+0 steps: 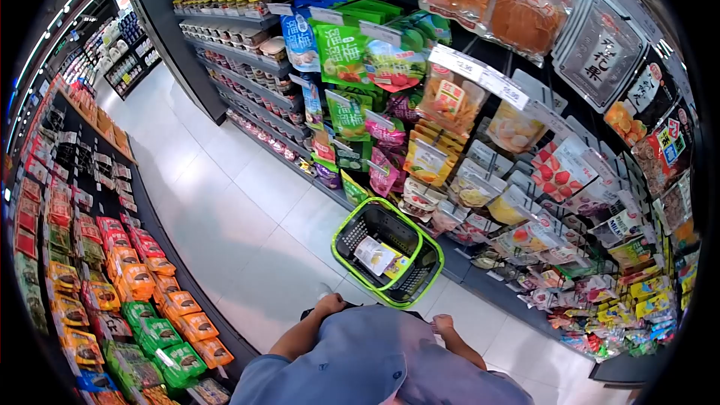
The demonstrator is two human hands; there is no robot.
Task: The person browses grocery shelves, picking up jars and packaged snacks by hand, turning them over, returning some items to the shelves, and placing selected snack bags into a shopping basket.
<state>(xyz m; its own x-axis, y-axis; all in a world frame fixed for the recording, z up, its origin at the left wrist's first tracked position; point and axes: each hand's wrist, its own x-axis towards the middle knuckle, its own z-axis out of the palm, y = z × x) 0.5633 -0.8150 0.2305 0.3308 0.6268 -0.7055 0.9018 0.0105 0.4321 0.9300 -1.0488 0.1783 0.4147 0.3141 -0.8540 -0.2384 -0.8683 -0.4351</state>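
Note:
My left hand [328, 304] is low in the view, beside my body, with its fingers curled; what it holds, if anything, is too small to name. On the other side of my body, my right hand [443, 324] is also curled, and its contents cannot be made out. Just ahead of both hands is a black shopping basket with a green rim [337, 237]. Inside it lie a white package [373, 255] and a yellow-green package [398, 264]. Neither hand visibly touches the basket rim.
Hanging snack bags [450, 97] fill the rack along the right. Shelves of jars and small tubs [229, 0] stand ahead. Orange and green packets [161, 330] line a low display on the left. A tiled aisle [247, 210] runs between them.

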